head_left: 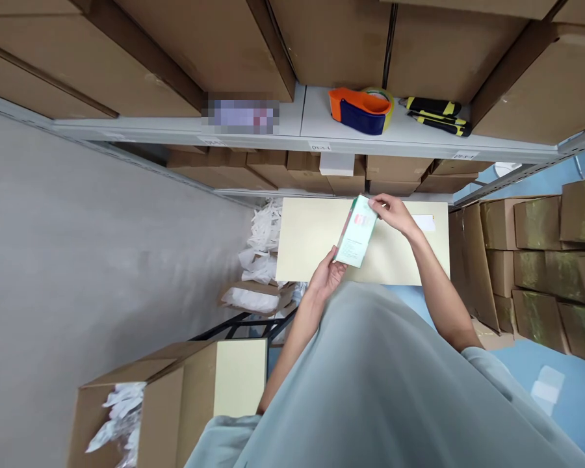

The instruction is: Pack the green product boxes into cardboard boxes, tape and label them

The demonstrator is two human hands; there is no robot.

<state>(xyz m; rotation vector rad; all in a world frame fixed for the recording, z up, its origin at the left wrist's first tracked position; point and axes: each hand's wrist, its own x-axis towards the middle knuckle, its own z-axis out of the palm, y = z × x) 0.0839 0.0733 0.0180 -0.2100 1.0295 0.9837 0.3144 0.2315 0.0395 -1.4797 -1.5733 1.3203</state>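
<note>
A small light green box (357, 233) with pinkish print on its face is tilted above the cream tabletop (305, 240). My left hand (327, 278) grips its lower left corner, thumb at the side and fingers beneath. At the top right corner, the fingers of my right hand (390, 211) are closed on the same box. A white label or paper (424, 223) lies on the tabletop to the right of my right hand.
A shelf (292, 120) ahead holds cartons, an orange and blue tape dispenser (361, 110) and black and yellow cutters (436, 116). Taped cartons (539, 279) stack at the right. An open carton (163, 416) with plastic wrapping stands lower left, beside a grey wall.
</note>
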